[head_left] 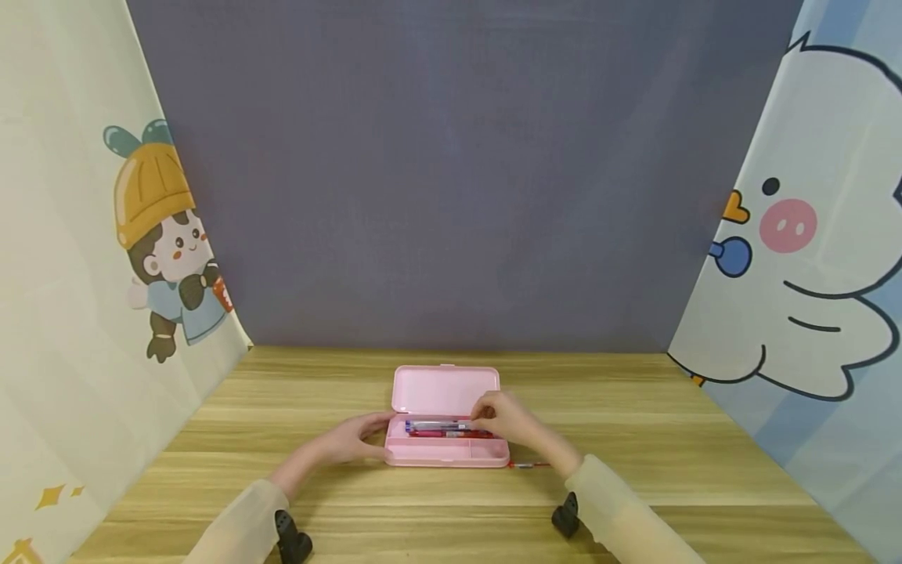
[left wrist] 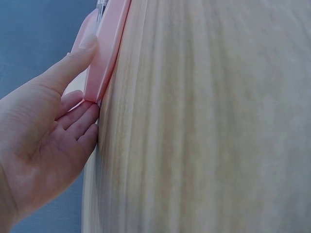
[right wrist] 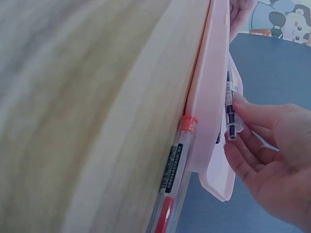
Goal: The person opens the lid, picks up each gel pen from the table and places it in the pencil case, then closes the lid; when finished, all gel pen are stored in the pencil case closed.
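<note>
A pink pencil case (head_left: 430, 452) lies on the table with its lid (head_left: 444, 389) raised at the back. My left hand (head_left: 350, 439) holds its left end; in the left wrist view the thumb lies along the case wall (left wrist: 104, 58) and the other fingers meet the end. Above the right part of the case, my right hand (head_left: 509, 417) pinches a clear pen with dark parts (right wrist: 230, 109) between thumb and fingers. Inside the rear compartment are a clear pen with a blue end (head_left: 423, 426) and a red pen (head_left: 437, 434) lying lengthwise.
Another red pen (head_left: 524, 465) lies on the wooden table (head_left: 423, 517), beside the case's front right corner, partly behind my right forearm. The case's front part has a divider. A dark panel (head_left: 451, 196) stands behind the table, with printed cartoon walls at both sides.
</note>
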The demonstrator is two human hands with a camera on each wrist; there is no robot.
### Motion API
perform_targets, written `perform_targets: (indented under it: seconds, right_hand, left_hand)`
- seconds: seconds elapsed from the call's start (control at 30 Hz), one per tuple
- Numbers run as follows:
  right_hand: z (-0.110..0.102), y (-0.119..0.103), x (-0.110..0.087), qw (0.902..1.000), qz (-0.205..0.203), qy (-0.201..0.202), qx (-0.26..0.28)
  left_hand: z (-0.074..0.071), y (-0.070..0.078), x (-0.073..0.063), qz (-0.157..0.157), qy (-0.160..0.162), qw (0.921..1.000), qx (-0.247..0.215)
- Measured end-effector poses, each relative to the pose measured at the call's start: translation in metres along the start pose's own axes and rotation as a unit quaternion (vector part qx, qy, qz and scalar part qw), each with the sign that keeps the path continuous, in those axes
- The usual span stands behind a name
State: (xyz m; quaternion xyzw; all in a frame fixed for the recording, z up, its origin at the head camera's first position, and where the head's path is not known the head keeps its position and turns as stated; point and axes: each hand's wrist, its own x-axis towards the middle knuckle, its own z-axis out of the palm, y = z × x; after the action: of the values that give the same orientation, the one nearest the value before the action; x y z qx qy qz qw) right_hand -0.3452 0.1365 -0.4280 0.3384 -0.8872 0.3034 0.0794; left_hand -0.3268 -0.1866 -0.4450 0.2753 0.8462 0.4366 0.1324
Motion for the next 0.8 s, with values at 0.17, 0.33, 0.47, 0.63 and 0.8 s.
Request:
perform_targets:
  seconds: [0.17,0.33,0.47,0.63,0.8]
  right_hand:
    - [0.0015,0.0011,0.0014,0.9997,-0.007,0.004,-0.023]
    - [0.0025,0.0033,0.0028,0.9987,0.006,-0.002,-0.051]
    - [0.0015,0.0030,0.0036,0.9982,0.017,0.000,-0.057]
    - [-0.0005,0.0015,0.0041,0.9979,0.032,0.008,-0.056]
    - [-0.0014,-0.0001,0.0032,0.9969,0.048,0.000,-0.062]
  left_hand:
    - [-0.0004,-0.0005,0.0005,-0.001,0.001,1.0000,0.002]
    - [-0.0005,-0.0001,0.0007,-0.001,0.000,1.0000,0.003]
    - [-0.0006,0.0009,0.0008,0.001,0.000,1.0000,0.003]
    - [-0.0005,0.0017,0.0011,0.003,0.002,1.0000,0.005]
    - [0.0007,0.0012,0.0012,0.002,0.002,1.0000,0.007]
